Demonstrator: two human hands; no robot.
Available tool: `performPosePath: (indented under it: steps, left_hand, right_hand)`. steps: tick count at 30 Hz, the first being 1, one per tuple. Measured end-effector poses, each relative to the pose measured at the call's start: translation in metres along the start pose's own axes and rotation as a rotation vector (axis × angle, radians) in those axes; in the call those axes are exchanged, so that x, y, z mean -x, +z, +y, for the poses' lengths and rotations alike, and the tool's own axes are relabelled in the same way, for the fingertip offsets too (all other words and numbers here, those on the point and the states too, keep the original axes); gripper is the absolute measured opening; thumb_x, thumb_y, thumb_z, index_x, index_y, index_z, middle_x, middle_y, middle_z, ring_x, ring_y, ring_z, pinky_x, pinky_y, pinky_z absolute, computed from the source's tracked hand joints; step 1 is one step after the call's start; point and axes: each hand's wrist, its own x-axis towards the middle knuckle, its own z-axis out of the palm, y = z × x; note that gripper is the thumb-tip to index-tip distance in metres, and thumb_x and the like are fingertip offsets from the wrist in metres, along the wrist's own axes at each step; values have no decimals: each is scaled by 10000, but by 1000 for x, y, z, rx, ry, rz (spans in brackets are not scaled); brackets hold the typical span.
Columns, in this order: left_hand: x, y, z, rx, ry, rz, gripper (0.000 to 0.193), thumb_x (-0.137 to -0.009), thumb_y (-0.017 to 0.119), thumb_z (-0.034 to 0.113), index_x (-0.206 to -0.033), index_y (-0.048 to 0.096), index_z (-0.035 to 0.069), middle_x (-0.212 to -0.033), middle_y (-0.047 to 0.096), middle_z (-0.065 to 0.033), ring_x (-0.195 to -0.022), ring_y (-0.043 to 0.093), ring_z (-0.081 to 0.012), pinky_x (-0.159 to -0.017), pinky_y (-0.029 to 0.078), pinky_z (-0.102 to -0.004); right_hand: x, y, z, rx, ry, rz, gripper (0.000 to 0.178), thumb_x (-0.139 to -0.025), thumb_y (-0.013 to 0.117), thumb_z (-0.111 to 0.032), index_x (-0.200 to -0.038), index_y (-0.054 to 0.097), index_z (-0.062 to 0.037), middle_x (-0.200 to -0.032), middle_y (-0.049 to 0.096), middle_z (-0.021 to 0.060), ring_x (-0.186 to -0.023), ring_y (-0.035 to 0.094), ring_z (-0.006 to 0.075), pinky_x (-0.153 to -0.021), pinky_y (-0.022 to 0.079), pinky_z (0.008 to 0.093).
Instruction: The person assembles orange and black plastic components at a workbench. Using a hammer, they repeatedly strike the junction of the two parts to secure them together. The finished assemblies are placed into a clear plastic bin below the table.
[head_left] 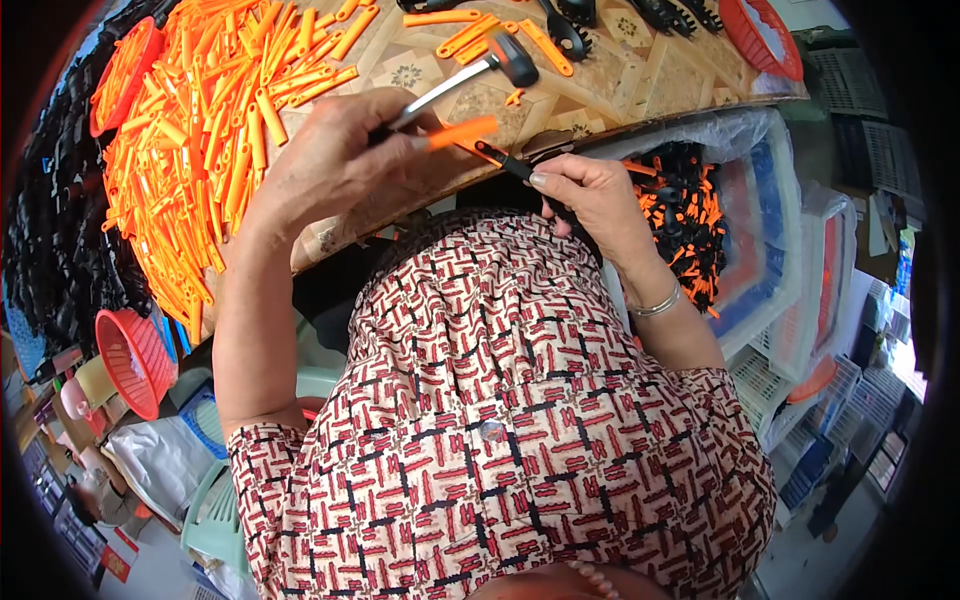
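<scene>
"What's biggest?"

"The patterned surface (640,70). A heap of orange handles (190,140) covers its left; I'd guess some could spill if the left forearm brushes them."

"Lower right?"

"A plastic-lined crate (765,215) of black-and-orange pieces (690,220)."

"And the hands?"

"The left hand (325,155) has its fingers clamped around a hammer (443,94). The right hand (595,195) pinches a black part (512,165) at the surface's near edge, tip toward the left hand. A careless swing could catch the right thumb, so close by."

"Smallest?"

"A blurred orange piece (465,133) by the left fingertips; I can't tell whether they grip it. Sharing them with the hammer could let it drop."
</scene>
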Motion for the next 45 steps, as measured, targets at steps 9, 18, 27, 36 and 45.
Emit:
performPosePath:
  steps: [9,18,27,36,45]
  left_hand:
    - [-28,10,-1,-138,-40,-191,199,-939,695,186,-1013,719,3,-739,633,-22,-673,574,-93,-626,473,-260]
    - [-53,5,7,-350,83,-209,199,-886,728,203,-981,728,29,-709,614,-83,-670,585,-151,-637,452,-320]
    - [-49,10,5,-472,121,-174,216,-842,726,202,-988,730,43,-810,680,-172,-743,645,-315,-709,501,-403]
    - [-51,15,5,-641,321,-55,173,-815,703,160,-893,685,7,-845,686,-198,-827,666,-387,-745,516,-455]
    - [-68,16,7,-683,396,-77,188,-776,713,141,-906,723,6,-841,685,-203,-836,665,-386,-759,510,-458]
  right_hand:
    - [5,-3,-3,83,24,18,158,-946,703,-171,-965,773,-30,-682,634,-16,-523,564,26,-437,466,183]
    - [5,-2,-12,80,98,-14,158,-951,705,-150,-986,746,-1,-670,649,6,-524,583,46,-454,456,185]
    - [-2,0,-2,90,88,-196,232,-1010,627,-198,-1030,717,15,-680,673,45,-510,600,73,-454,457,206]
    - [-19,16,-18,-26,250,-341,403,-1031,582,-322,-848,673,26,-612,670,111,-452,621,157,-416,475,251]
    - [-11,31,-17,-154,270,-233,440,-1022,582,-313,-799,649,61,-577,650,160,-424,613,198,-405,481,285]
